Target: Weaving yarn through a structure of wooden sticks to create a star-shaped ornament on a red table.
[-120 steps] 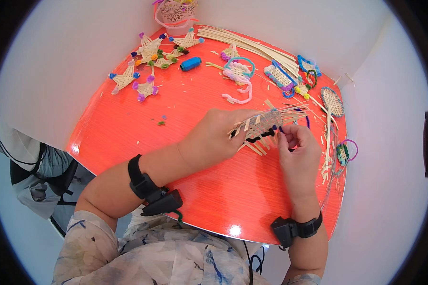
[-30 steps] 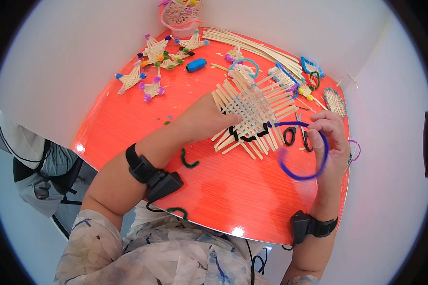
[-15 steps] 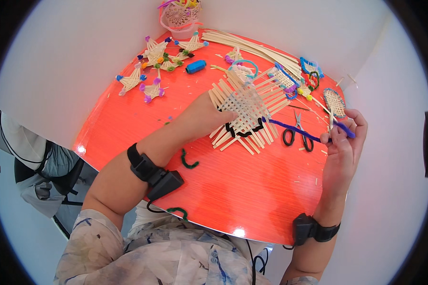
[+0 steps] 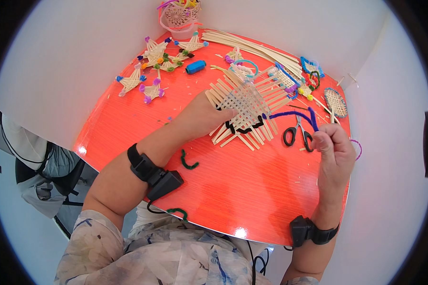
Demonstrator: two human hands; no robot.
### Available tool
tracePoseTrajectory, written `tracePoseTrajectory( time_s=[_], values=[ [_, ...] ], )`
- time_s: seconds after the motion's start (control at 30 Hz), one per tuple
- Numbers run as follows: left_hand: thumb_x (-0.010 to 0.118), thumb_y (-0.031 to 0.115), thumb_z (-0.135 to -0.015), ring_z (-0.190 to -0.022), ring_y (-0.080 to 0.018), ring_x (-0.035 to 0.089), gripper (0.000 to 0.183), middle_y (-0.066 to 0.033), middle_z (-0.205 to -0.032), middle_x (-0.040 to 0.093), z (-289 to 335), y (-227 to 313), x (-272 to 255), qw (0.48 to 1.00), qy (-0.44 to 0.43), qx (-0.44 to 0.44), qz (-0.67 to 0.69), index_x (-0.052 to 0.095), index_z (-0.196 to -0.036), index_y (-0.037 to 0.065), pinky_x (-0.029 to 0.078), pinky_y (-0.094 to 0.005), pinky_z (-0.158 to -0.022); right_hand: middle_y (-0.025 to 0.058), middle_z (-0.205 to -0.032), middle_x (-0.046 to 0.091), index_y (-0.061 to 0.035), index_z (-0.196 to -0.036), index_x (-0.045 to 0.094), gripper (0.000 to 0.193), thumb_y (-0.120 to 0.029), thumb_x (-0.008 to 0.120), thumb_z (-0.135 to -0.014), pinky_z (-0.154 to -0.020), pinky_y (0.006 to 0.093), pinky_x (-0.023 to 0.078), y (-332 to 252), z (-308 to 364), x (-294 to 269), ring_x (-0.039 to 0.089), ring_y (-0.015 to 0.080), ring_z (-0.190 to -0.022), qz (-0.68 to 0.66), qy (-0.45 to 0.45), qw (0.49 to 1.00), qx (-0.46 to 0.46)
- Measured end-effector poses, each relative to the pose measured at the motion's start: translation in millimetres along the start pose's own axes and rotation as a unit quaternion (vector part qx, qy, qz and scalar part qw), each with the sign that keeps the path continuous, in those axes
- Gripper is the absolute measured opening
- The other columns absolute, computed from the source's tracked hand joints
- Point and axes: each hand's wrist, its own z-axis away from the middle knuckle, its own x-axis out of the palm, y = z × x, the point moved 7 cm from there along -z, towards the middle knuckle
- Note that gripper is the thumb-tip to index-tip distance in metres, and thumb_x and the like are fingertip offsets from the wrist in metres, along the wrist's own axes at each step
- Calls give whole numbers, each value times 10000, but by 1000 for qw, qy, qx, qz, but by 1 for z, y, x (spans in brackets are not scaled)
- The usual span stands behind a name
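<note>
My left hand (image 4: 213, 116) is closed on the left side of a flat mat woven from pale bamboo strips (image 4: 245, 107), thumb on top, strip ends sticking out all round. A black pipe cleaner (image 4: 244, 129) zigzags along the mat's near edge. From its right end a blue-purple pipe cleaner (image 4: 290, 114) runs to the right and bends sharply down. My right hand (image 4: 335, 147) pinches the end of this blue-purple pipe cleaner between thumb and fingers. Scissors (image 4: 297, 134) with black handles lie on the red table, between the mat and my right hand.
Several woven stars with coloured tips (image 4: 152, 90) and a blue spool (image 4: 195, 67) lie at the far left. A bundle of bamboo strips (image 4: 257, 50) stretches along the back, near a pink basket (image 4: 179, 19). An oval woven piece (image 4: 335, 102) is at right; a green pipe cleaner piece (image 4: 189, 160) lies nearer.
My right hand has come down and turned, and the blue-purple pipe cleaner now arches up before bending down to it. The left hand and mat have barely shifted.
</note>
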Motion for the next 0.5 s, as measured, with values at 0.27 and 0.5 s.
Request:
tracePoseTrajectory(
  time_s=[0.27, 0.5],
  values=[
    [632, 115, -873, -913, -175, 662, 294, -102, -1015, 700, 4, 13, 4, 998, -12, 17, -63, 627, -1145, 2, 515, -334, -824, 59, -777, 607, 30, -974, 620, 81, -5, 613, -902, -646, 250, 470, 0, 4, 25, 570, 106, -697, 65, -39, 997, 14],
    [636, 129, -876, -892, -185, 662, 289, -98, -987, 700, 6, 13, 13, 995, -50, 47, -77, 625, -1136, 3, 517, -342, -813, 113, -781, 617, 11, -939, 634, 86, 18, 630, -854, -621, 290, 474, 4, 7, 37, 597, 200, -660, 98, -42, 994, -37]
  ],
)
